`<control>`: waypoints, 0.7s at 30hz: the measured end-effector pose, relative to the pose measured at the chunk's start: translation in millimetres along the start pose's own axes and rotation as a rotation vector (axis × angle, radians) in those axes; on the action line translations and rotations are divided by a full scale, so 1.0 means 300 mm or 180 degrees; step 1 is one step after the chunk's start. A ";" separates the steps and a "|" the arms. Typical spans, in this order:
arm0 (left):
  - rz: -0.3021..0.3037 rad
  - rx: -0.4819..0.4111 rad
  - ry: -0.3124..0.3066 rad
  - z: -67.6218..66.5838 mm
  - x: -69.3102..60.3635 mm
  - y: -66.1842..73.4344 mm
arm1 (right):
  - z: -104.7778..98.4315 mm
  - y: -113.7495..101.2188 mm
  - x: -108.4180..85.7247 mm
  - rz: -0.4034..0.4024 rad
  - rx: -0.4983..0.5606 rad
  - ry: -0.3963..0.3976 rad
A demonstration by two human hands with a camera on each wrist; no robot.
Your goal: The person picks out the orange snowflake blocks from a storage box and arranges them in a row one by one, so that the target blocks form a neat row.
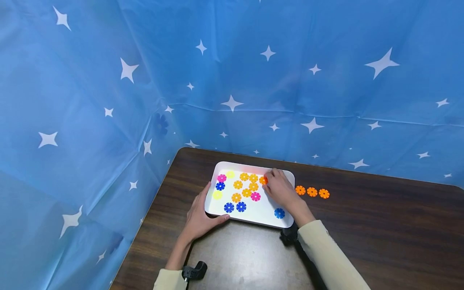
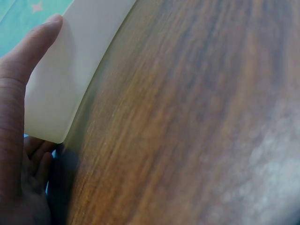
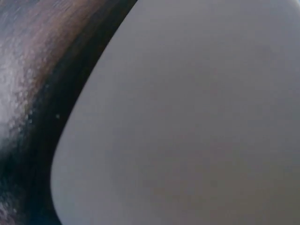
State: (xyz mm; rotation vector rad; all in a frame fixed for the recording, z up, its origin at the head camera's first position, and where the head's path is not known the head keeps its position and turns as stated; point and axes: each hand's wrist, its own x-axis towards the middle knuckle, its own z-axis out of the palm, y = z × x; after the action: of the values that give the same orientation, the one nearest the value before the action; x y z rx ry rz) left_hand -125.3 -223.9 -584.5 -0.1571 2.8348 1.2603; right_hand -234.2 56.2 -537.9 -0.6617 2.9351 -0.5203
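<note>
One notched orange disc (image 1: 262, 181) touching bent right hand (image 1: 282, 190), grip unclear; left hand (image 1: 199, 219) clasps smooth tray (image 1: 262, 211).

Head: from above near side of counter (image 1: 380, 229), facing forward and down, wide; far edge and far left corner in frame. Left wrist: close, facing wall of tray (image 1: 259, 210) past left fingers (image 2: 35, 47). Right wrist: closest; tray's pale surface fills most of frame. All three share tray and counter; head and left wrist, also left fingers.
</note>
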 end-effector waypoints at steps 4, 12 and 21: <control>0.0006 -0.0027 -0.0008 -0.004 0.002 0.003 | -0.008 -0.003 -0.001 0.0061 0.0061 -0.0048; 0.0032 -0.0028 0.0005 0.004 0.001 -0.004 | -0.012 -0.006 -0.005 0.0099 0.0040 -0.0104; 0.0044 -0.0032 0.0017 0.003 0.002 -0.006 | -0.011 0.008 -0.020 0.0022 0.0200 -0.0104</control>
State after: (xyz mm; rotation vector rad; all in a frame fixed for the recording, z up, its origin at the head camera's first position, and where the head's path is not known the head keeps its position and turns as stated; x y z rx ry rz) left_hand -125.8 -224.5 -586.4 -0.1414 2.8394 1.2792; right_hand -230.4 61.8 -535.6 -0.6464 2.8766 -0.5928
